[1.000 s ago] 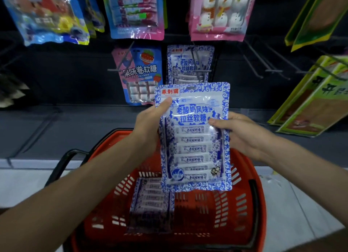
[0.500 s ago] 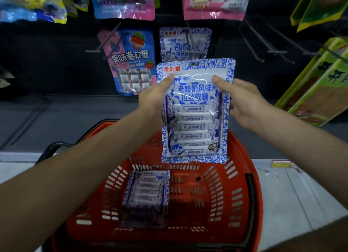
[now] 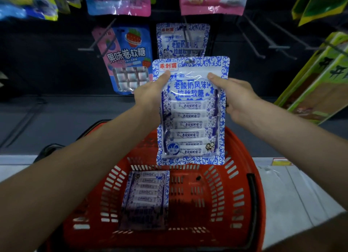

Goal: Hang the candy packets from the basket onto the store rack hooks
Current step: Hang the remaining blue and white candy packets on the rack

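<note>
- 2 hands carry the held packet (image 3: 190, 123). The left hand (image 3: 150, 93) pinches its upper left edge, thumb on the front and fingers behind. The right hand (image 3: 237, 99) pinches the upper right edge the same way.
- Change over the last 1 s: the packet has gone up from just above the basket (image 3: 222, 191) toward the rack, and both thumbs now sit nearer its top.
- It is in the air over the basket's far rim, with its top edge overlapping the bottom of the hung packet (image 3: 180, 42) of the same kind.
- My read: the lift is nearly done and threading is next. The hang hole (image 3: 191, 60) is below the hook (image 3: 186, 34), not on it.
- Orientation: upright, long axis vertical, hole end up, printed face to the camera.
- 1 spare packet (image 3: 145, 197) lies flat in the basket, so work is left.
</note>
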The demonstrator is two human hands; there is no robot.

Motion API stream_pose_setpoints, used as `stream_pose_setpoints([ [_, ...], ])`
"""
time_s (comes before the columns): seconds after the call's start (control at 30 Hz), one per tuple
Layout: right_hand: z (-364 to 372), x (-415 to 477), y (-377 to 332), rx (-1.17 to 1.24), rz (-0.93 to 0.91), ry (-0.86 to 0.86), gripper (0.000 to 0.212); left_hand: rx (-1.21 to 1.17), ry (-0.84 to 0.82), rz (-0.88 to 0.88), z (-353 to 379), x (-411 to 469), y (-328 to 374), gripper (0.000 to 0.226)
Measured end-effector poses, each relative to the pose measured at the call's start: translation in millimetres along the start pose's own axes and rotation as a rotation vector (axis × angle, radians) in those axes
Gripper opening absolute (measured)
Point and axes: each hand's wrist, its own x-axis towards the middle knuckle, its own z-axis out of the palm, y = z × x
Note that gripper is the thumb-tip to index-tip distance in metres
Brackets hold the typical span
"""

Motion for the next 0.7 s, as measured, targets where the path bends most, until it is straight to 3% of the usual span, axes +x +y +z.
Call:
stream_pose_setpoints([
  [0.03, 1, 0, 0, -0.015, -0.003, 0.013, 0.018, 0.034, 0.012, 0.006, 0, 1, -1, 0.061],
  [0.07, 2, 0, 0, -0.029, -0.007, 0.025, 0.02, 0.058, 0.0, -0.004, -1, 1, -3, 0.057],
  [0.2, 6, 5, 2, -0.052, 0.009, 0.063, 0.038, 0.2, -0.135, -0.028, -12, -17, -11, 0.064],
  [0.33, 7, 12, 4, -0.068, 0.034, 0.086, 0.046, 0.328, -0.263, 0.075, -33, -44, -41, 0.023],
  [0.47, 7, 13, 4, -0.072, 0.043, 0.088, 0.054, 0.347, -0.303, 0.087, -48, -60, -60, 0.032],
  [0.6, 8, 4, -2, -0.064, 0.091, 0.043, 0.037, 0.35, -0.317, 0.108, -53, -67, -63, 0.035],
  [0.7, 6, 1, -1, -0.125, 0.08, 0.039, 0.04, 0.321, -0.292, 0.067, -51, -65, -61, 0.032],
])
